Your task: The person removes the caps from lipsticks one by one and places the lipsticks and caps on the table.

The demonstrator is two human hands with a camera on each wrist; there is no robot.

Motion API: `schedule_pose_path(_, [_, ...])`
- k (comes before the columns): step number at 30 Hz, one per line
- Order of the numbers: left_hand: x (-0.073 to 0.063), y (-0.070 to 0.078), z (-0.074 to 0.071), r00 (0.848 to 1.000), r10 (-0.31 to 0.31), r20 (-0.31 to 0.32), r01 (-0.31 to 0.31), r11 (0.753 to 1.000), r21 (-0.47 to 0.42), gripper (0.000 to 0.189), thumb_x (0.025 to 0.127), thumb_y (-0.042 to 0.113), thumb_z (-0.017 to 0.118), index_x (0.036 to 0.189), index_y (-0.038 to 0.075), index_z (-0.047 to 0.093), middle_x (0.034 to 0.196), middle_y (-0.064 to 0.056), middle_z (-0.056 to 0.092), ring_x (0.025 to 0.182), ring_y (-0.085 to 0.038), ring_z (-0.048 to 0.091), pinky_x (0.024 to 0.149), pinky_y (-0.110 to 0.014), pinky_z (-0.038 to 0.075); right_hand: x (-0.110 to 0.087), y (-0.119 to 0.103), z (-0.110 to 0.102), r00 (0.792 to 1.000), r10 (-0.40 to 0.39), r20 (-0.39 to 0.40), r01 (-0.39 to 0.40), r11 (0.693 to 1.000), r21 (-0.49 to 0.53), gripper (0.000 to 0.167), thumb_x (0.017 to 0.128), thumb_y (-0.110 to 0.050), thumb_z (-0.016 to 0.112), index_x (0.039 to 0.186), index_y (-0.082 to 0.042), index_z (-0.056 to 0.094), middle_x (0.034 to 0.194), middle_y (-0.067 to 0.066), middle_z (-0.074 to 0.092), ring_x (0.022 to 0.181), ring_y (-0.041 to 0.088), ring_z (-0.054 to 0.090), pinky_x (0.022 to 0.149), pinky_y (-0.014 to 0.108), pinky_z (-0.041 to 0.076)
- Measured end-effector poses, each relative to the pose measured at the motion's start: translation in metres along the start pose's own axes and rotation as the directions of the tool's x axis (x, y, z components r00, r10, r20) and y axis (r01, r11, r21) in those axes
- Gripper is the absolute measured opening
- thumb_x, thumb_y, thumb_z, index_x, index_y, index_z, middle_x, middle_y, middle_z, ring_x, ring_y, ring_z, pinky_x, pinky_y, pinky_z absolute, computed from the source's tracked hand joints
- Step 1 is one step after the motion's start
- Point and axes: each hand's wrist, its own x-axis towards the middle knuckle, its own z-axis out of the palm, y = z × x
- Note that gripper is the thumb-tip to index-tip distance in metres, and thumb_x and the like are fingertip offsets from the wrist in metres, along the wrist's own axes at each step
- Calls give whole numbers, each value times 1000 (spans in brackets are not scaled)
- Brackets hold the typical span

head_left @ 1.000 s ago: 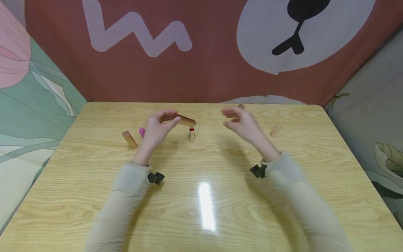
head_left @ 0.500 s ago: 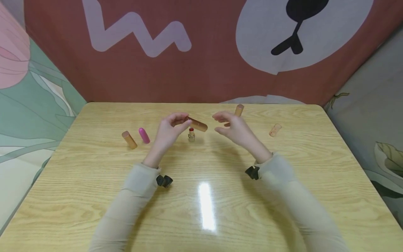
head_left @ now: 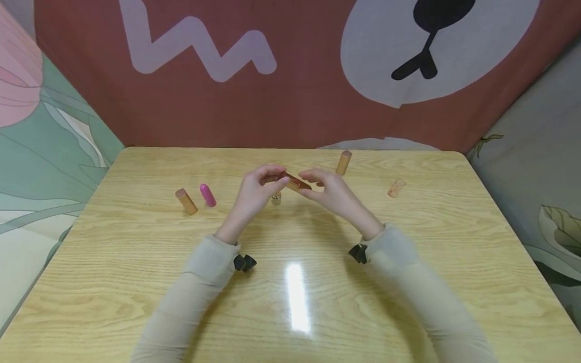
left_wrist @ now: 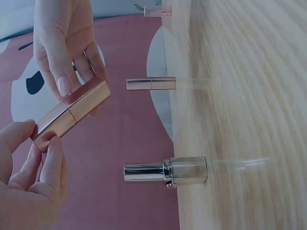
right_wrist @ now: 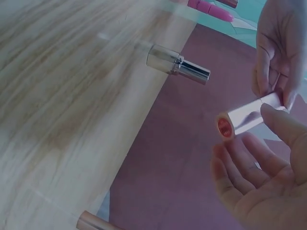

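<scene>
Near the middle of the table, a rose-gold lipstick tube [head_left: 297, 182] is raised at a slant between both hands. My left hand [head_left: 256, 192] pinches one end of it between thumb and fingertips. At the other end, my right hand [head_left: 330, 191] has its thumb on the side and its fingers bent round the opposite side. A seam runs across the tube in the left wrist view, and a red end face [right_wrist: 224, 127] shows in the right wrist view. Just below the left fingers stands a lipstick with a clear base [left_wrist: 188, 170], its upper part hidden in the head view.
On the wooden table [head_left: 290, 302], a second rose-gold tube [head_left: 343, 163] stands behind the right hand. A small clear pinkish piece [head_left: 397, 187] is farther right. On the left are another gold-orange tube [head_left: 186, 201] and a bright pink tube [head_left: 208, 195].
My left hand has carried the lipstick tube rightward to the middle, uncovering the pink tube. My right hand has come left to the tube's free end and taken hold there.
</scene>
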Motion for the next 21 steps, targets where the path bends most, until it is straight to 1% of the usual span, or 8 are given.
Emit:
schedule_pose_path(5, [-1, 3, 3, 1000, 13, 16, -12, 1000, -24, 37, 91, 20, 66, 124, 3, 60, 123, -13, 63, 116, -25, 59, 98, -38, 50, -1, 0, 5, 1000, -10, -8, 10, 1000, 23, 36, 91, -17, 65, 124, -3, 61, 122, 14, 65, 112, 29, 61, 100, 45, 48])
schedule_pose_path(8, [-2, 3, 4, 999, 20, 25, -19, 999, -31, 36, 91, 20, 65, 124, 4, 61, 123, -12, 63, 117, -24, 59, 99, -38, 49, 0, 0, 7, 1000, -17, -14, 17, 999, 40, 31, 92, -16, 64, 120, -3, 63, 117, 13, 67, 107, 27, 63, 99, 44, 49])
schedule_pose_path(14, [-1, 1, 5, 999, 29, 18, -28, 999, -44, 35, 91, 20, 65, 123, 6, 62, 122, -12, 63, 114, -24, 60, 97, -36, 49, -1, -1, 8, 1000, -7, -18, 8, 998, 59, 28, 92, -15, 64, 117, -3, 65, 114, 13, 68, 106, 27, 64, 97, 44, 50])
schedule_pose_path(16, [-1, 1, 6, 1000, 17, 23, -15, 998, -55, 37, 91, 20, 66, 125, 7, 60, 123, -11, 63, 115, -23, 59, 97, -36, 50, -1, -1, 7, 1000, 1, -18, 0, 998, 68, 27, 91, -15, 64, 116, -4, 65, 113, 13, 68, 105, 28, 64, 96, 45, 51])
schedule_pose_path(17, [0, 1, 6, 1000, 5, 28, -4, 998, -66, 38, 91, 20, 66, 126, 8, 59, 124, -11, 62, 116, -23, 59, 96, -38, 50, -1, -1, 7, 1000, 4, -19, -2, 997, 73, 26, 91, -15, 65, 115, -4, 65, 112, 13, 69, 105, 28, 65, 95, 45, 51])
schedule_pose_path(21, [0, 0, 8, 997, -37, 74, 43, 995, -86, 46, 90, 20, 67, 133, 10, 54, 131, -9, 59, 121, -23, 57, 94, -41, 51, 0, 1, 7, 999, 12, -29, -10, 995, 95, 24, 91, -15, 65, 112, -3, 66, 108, 14, 70, 103, 28, 66, 91, 43, 53])
